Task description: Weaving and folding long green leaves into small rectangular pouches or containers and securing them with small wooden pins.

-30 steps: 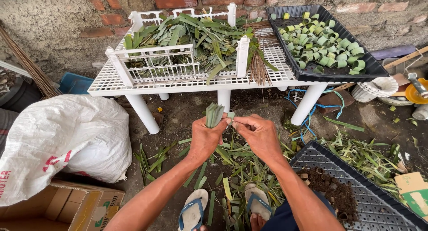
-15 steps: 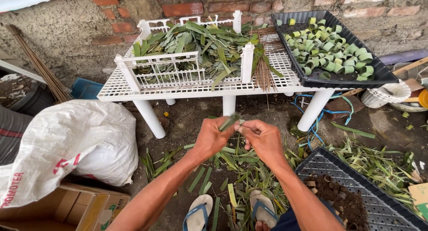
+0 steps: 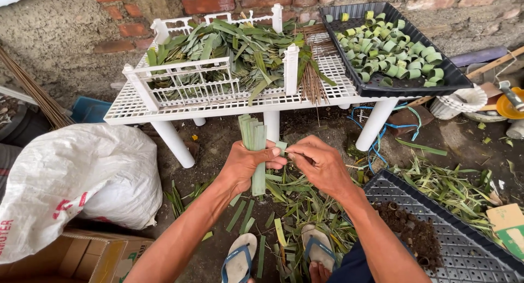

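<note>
— What does the head view show of the hands?

— The left hand [image 3: 246, 165] is clamped round a bundle of cut leaf strips [image 3: 255, 147], held upright just in front of the white slatted table [image 3: 229, 104]; the right hand [image 3: 321, 164] is beside it, fingers pinched on a small strip end at the bundle's side; the two hands are close together, almost touching.

— And the table itself?

— It stands against a rough brick and plaster wall [image 3: 71, 26]; on its top sits a white basket [image 3: 180, 84] heaped with long green leaves [image 3: 234, 45], with a bunch of thin brown sticks [image 3: 312, 78] just right of the basket; at the table's right end rests a black tray [image 3: 409, 85] full of small rolled leaf rings [image 3: 396, 48].

— The ground?

— Bare dirt, littered with green leaf trimmings [image 3: 297, 198] under and in front of the table; left of the table lies a stuffed white sack [image 3: 76, 179] over a cardboard box [image 3: 71, 258]; right of it, nearer the person, a second black tray [image 3: 464, 245] holding some dark soil [image 3: 409, 231]; below the hands — two feet in sandals [image 3: 278, 255].
</note>
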